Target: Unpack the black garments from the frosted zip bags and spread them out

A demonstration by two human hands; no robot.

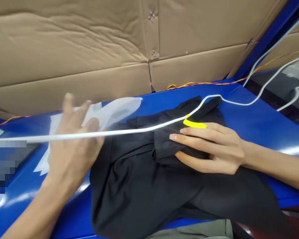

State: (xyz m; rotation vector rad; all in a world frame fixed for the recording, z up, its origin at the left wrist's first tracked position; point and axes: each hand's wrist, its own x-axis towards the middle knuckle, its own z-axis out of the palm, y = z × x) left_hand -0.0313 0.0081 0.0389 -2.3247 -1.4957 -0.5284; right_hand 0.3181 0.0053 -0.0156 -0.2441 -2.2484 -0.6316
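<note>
A black garment (139, 186) lies in folds across the blue table. My right hand (211, 147) rests on its upper part, fingers stretched out and slightly apart on the cloth. A bright yellow strip (194, 124) shows just beyond those fingertips. To the left of the garment, my left hand (73, 146) is raised with spread fingers, blurred by motion. Behind and beside it are thin white sheets (122, 111), paper or film, partly hidden by the hand; whether it touches them I cannot tell.
A white cord (139, 130) runs across the view, in front of my left hand and over the garment. Brown cardboard (72, 43) walls the back of the blue table (249, 132). Red and yellow wires (201, 83) follow the rear edge. Greenish cloth (201, 229) shows at the bottom.
</note>
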